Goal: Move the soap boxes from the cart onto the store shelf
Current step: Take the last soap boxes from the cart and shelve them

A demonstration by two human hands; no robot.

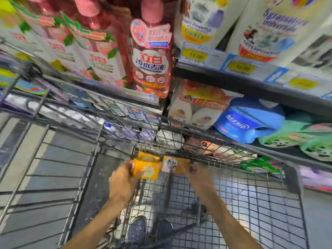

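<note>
Two hands busy | left hand (124,178) gripped stacked yellow soap boxes (147,166) | right hand (199,174) held orange soap box (177,165) | all above cart (251,194) near wall | shelf (251,81) lay beyond, far-right; right hand nearer.

The cart (233,194) stands before the shelf (251,78). Over it, the left hand (124,182) holds two boxes (147,166), left of a third box (175,165) in the right hand (199,175).
</note>
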